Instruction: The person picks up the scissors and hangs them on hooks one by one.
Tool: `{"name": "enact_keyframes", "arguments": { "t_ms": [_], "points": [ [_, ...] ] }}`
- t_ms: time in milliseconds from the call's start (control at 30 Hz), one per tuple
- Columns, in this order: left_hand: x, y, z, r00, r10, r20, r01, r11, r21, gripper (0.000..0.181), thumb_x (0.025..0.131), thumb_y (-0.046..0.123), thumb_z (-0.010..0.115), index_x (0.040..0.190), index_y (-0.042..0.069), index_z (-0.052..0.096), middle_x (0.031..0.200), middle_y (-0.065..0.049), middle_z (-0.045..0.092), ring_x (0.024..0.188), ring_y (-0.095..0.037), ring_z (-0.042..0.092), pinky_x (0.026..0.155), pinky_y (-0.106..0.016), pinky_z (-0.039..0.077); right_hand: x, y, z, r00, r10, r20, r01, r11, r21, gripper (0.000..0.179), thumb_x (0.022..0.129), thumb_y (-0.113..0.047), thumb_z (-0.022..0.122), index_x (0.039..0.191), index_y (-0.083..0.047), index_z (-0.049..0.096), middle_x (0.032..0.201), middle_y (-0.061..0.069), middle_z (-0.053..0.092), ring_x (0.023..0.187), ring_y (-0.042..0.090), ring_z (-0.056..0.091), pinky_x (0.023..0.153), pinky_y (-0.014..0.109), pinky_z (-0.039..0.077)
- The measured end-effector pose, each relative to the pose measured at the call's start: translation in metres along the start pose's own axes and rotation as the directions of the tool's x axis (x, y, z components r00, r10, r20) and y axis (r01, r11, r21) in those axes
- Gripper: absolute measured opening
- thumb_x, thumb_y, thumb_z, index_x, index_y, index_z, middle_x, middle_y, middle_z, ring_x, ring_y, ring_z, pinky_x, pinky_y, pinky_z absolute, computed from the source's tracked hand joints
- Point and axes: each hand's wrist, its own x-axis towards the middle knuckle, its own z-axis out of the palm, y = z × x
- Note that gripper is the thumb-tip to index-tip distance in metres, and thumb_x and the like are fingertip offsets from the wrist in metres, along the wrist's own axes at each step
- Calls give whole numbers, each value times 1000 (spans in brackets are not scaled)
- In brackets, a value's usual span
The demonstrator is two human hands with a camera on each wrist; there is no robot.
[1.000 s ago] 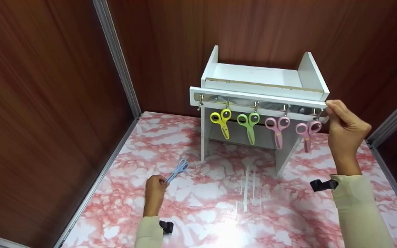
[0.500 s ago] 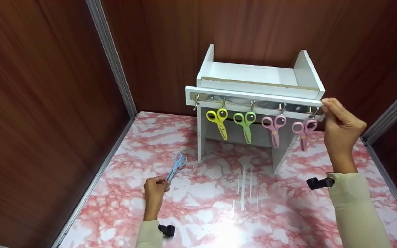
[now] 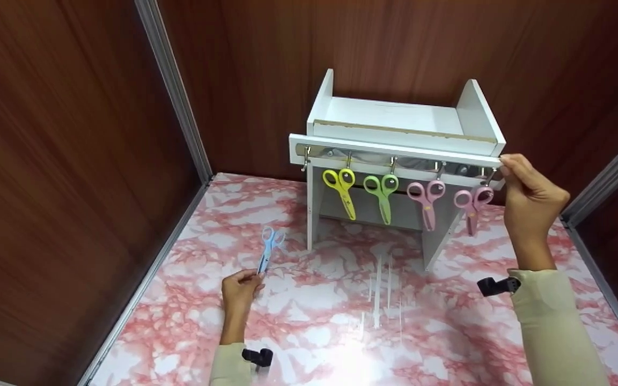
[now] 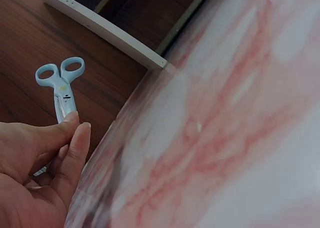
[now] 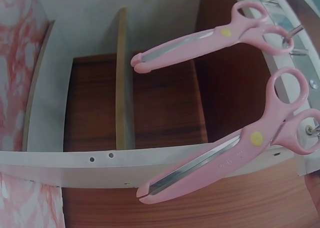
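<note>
My left hand [image 3: 239,292] pinches light blue scissors [image 3: 267,251] by the blade end, between thumb and fingers, with the handle loops pointing up and away. In the left wrist view the blue scissors [image 4: 64,91] stand out above the fingertips. My right hand [image 3: 534,206] grips the right end of a white hook rail [image 3: 395,147] between thumb and fingers. From its hooks hang yellow scissors [image 3: 344,193], green scissors [image 3: 384,198] and two pink pairs, the inner pink scissors [image 3: 428,203] and outer pink scissors [image 3: 471,209]. The leftmost hook [image 3: 306,158] carries nothing.
The rail lies along the front of a white shelf unit [image 3: 395,115], standing against the brown wood-look back wall [image 3: 266,64]. Beneath is a pink and white marbled table [image 3: 180,300]. A brown panel [image 3: 62,187] with a metal edge strip bounds the left side.
The blue scissors have swung from leaning right to nearly upright, and their loops have shifted slightly left and up. The right hand keeps its grip on the rail; the whole view shifted slightly.
</note>
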Motion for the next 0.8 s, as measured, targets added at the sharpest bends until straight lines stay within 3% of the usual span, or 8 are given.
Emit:
{"name": "enact_keyframes", "arguments": {
  "t_ms": [233, 533, 800],
  "points": [
    [-3, 10, 2, 999, 8, 45, -3, 994, -105, 19, 89, -9, 72, 103, -20, 68, 91, -31, 68, 73, -23, 72, 67, -26, 63, 0, 0, 0, 1000, -4, -4, 4, 1000, -4, 11, 85, 16, 73, 93, 10, 77, 96, 31, 71, 94, 25, 71, 92, 29, 58],
    [-8, 20, 4, 996, 27, 86, -13, 987, -158, 23, 89, -11, 70, 107, -24, 64, 83, -17, 66, 73, -20, 69, 68, -26, 63, 0, 0, 1, 1000, -3, -8, 3, 1000, -7, 11, 84, 16, 73, 92, 9, 78, 96, 30, 72, 95, 25, 72, 93, 30, 58],
    [-11, 25, 7, 994, 60, 88, -46, 987, -152, 19, 89, -12, 69, 104, -23, 65, 85, -28, 66, 69, -20, 70, 65, -26, 63, -1, 0, 1, 1000, -3, -3, 3, 1000, -3, 11, 85, 16, 73, 92, 9, 78, 96, 29, 72, 91, 25, 69, 86, 25, 56]
  ]
}}
